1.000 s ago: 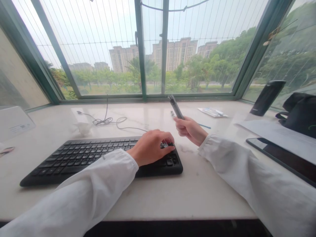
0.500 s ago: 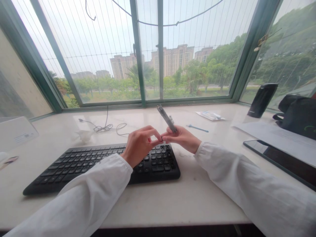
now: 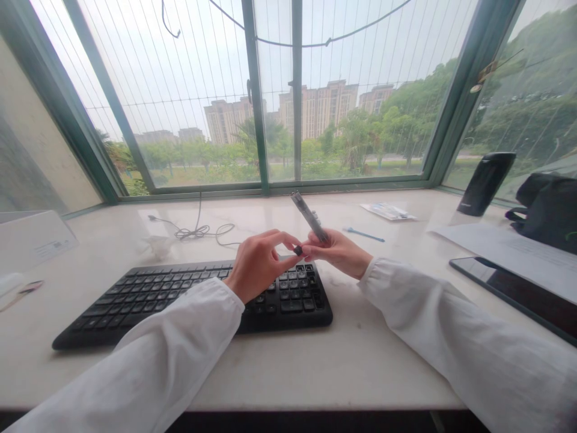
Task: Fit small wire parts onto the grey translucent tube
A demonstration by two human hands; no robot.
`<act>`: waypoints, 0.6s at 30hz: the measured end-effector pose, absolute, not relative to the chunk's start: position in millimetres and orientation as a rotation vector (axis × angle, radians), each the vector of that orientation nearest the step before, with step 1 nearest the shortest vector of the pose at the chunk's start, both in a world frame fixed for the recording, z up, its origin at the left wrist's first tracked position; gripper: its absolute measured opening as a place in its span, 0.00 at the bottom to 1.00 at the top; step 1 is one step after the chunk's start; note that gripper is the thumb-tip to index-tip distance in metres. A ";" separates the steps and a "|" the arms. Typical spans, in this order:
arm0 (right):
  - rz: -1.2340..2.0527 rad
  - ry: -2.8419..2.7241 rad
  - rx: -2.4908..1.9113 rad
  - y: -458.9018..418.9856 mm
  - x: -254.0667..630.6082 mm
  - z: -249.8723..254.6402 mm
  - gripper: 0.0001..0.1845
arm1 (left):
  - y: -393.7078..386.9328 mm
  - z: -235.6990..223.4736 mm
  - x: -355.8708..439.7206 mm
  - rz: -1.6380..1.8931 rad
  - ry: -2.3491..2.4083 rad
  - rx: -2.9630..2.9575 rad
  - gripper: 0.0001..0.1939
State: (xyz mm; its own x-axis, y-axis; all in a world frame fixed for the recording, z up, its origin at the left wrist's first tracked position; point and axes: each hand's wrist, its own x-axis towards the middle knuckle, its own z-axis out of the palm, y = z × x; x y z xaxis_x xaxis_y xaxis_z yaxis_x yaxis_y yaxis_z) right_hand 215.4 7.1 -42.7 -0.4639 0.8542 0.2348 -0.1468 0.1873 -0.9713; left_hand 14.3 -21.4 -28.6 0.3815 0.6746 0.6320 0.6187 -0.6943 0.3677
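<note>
My right hand (image 3: 337,251) grips a slim grey stick-like tool (image 3: 308,215) that tilts up and to the left above the keyboard's right end. Beside it, my left hand (image 3: 261,263) pinches a small dark piece (image 3: 298,249), possibly a keycap, between thumb and forefinger, right against the tool's lower end. Both hands hover just over the number pad of a black keyboard (image 3: 180,294) lying on the pale stone sill (image 3: 315,361).
A thin cable (image 3: 198,230) coils behind the keyboard. A dark tablet (image 3: 518,291), white paper (image 3: 505,243), a black cylinder (image 3: 485,182) and a black bag (image 3: 547,207) sit at the right. A white box (image 3: 31,240) is at the left; a blue pen (image 3: 363,234) and a packet (image 3: 386,211) lie near the window.
My left hand lifted off the keyboard's right keys with a small dark piece and met the right hand, which lowered the tool toward it.
</note>
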 end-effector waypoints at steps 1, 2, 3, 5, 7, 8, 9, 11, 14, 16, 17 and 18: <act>1.423 -1.577 -0.696 7.5 215.7 -43.1 0.27 | -21.0 -28.7 14.2 1.211 1.175 2.548 0.09; 1.417 -1.574 -0.703 7.9 215.8 -43.5 0.27 | -20.8 -28.8 14.1 1.201 1.152 2.546 0.09; 1.409 -1.572 -0.711 8.3 215.9 -43.7 0.27 | -20.6 -28.8 14.0 1.193 1.134 2.544 0.09; 1.393 -1.565 -0.716 8.9 216.0 -43.8 0.27 | -20.7 -28.8 13.9 1.191 1.133 2.539 0.09; 1.380 -1.559 -0.717 8.8 216.0 -43.6 0.27 | -21.4 -28.7 13.9 1.207 1.172 2.535 0.09; 1.375 -1.557 -0.719 8.5 215.8 -43.4 0.27 | -21.7 -28.6 14.0 1.215 1.195 2.536 0.08; 1.370 -1.558 -0.725 8.0 215.5 -43.2 0.27 | -22.1 -28.7 14.0 1.222 1.212 2.541 0.08; 1.364 -1.567 -0.741 6.9 214.5 -42.9 0.28 | -22.5 -29.0 14.1 1.229 1.230 2.557 0.08; 1.343 -1.550 -0.787 6.8 212.9 -42.5 0.27 | -22.3 -29.9 13.8 1.224 1.239 2.589 0.08; 1.299 -1.489 -0.837 8.9 213.7 -41.6 0.24 | -21.7 -30.1 13.3 1.217 1.259 2.605 0.07; 1.262 -1.448 -0.862 10.8 215.1 -40.8 0.24 | -21.3 -30.0 13.0 1.210 1.272 2.610 0.06; 1.215 -1.406 -0.883 13.1 217.3 -39.9 0.23 | -21.1 -29.7 12.7 1.200 1.288 2.615 0.06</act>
